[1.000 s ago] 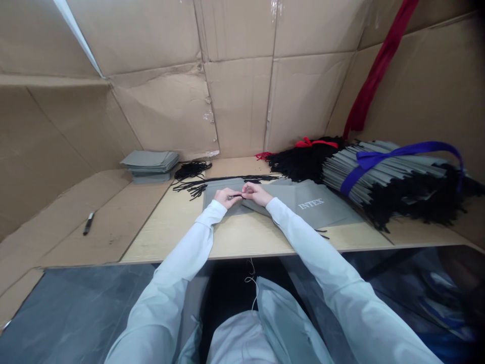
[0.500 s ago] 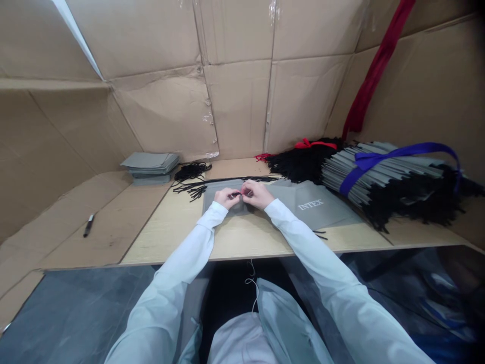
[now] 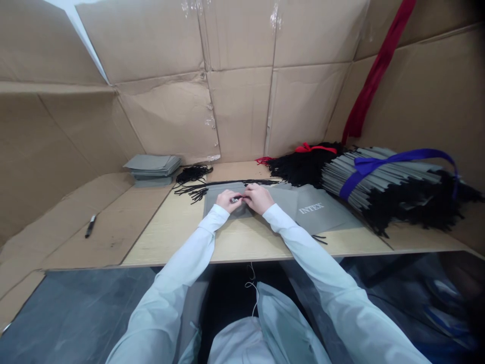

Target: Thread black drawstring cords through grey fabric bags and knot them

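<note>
My left hand (image 3: 228,200) and my right hand (image 3: 258,198) meet over a grey bag (image 3: 215,190) lying flat on the table. Both have their fingers pinched together, the tips almost touching. Between them shows a small dark piece with a silvery glint (image 3: 235,199), too small to name. Just behind the hands, a bunch of black cords (image 3: 223,183) stretches across the table, with loose ends fanned to the left. To the right of my right hand lie more flat grey bags (image 3: 326,213), the top one printed INTEX.
Stacked grey pieces (image 3: 152,169) stand at the back left beside tangled black cord (image 3: 193,173). A marker (image 3: 90,226) lies at left. At right are a bundle of grey bags (image 3: 375,179) tied with blue ribbon (image 3: 364,166) and black cords (image 3: 297,164). Cardboard walls (image 3: 242,111) enclose the table.
Both hands stay over the grey bag with fingers pinched, shifting only slightly. The whole view has tipped a little, so everything sits slightly lower.
</note>
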The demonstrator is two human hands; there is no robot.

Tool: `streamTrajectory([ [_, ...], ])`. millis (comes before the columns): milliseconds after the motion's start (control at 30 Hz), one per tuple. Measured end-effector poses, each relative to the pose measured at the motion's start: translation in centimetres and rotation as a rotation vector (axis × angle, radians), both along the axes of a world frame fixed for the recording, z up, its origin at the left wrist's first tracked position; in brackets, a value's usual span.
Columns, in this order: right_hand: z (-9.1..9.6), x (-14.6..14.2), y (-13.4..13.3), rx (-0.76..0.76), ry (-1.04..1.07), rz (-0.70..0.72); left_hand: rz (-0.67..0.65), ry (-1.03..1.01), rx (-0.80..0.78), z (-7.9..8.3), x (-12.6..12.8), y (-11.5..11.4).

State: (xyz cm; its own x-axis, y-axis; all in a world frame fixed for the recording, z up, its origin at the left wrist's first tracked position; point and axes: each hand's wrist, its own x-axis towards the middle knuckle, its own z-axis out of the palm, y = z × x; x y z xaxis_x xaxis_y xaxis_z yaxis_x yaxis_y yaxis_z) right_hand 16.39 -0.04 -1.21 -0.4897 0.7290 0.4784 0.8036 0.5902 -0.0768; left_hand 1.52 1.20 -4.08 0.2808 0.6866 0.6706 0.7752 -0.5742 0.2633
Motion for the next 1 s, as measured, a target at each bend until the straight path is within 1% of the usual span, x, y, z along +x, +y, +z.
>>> streamTrajectory([
  [67, 0.2, 0.2, 0.0, 0.002, -0.057, 0.027, -0.043, 0.026, 0.011, 0.0, -0.1, 0.0],
  [133, 0.4, 0.5, 0.0, -0.027, -0.092, 0.042, -0.088, 0.026, -0.006, 0.0, -0.2, -0.1],
  [200, 0.5, 0.8, 0.1, -0.090, -0.108, 0.055, -0.111, -0.019, -0.086, 0.0, -0.2, -0.1],
  [333, 0.5, 1.1, 0.5, -0.198, -0.160, 0.091, -0.105, -0.187, -0.331, -0.4, -0.1, 0.1],
  [433, 0.4, 0.7, 0.5, -0.190, -0.261, 0.092, -0.074, -0.218, -0.403, -0.8, 0.0, 0.2],
  [500, 0.3, 0.2, 0.4, -0.174, -0.327, 0.048, -0.056, -0.192, -0.427, -0.9, 0.0, 0.2],
  [600, 0.0, -0.6, 0.1, -0.137, -0.369, -0.034, -0.018, -0.099, -0.447, -0.7, 0.2, 0.0],
  [667, -0.3, -0.9, -0.1, -0.103, -0.376, -0.059, 0.022, 0.001, -0.425, -0.5, 0.3, -0.2],
  [733, -0.6, -1.1, -0.2, -0.070, -0.386, -0.033, 0.068, 0.125, -0.391, -0.3, 0.4, -0.2],
  [867, -1.1, -1.1, 0.1, -0.021, -0.438, 0.107, 0.210, 0.373, -0.371, -0.2, 0.4, -0.1],
  [933, -1.3, -1.0, 0.4, -0.003, -0.451, 0.136, 0.196, 0.454, -0.334, -0.2, 0.2, 0.0],
  [1000, -1.3, -0.8, 0.8, 0.018, -0.437, 0.132, 0.144, 0.497, -0.250, -0.2, 0.0, 0.1],
])
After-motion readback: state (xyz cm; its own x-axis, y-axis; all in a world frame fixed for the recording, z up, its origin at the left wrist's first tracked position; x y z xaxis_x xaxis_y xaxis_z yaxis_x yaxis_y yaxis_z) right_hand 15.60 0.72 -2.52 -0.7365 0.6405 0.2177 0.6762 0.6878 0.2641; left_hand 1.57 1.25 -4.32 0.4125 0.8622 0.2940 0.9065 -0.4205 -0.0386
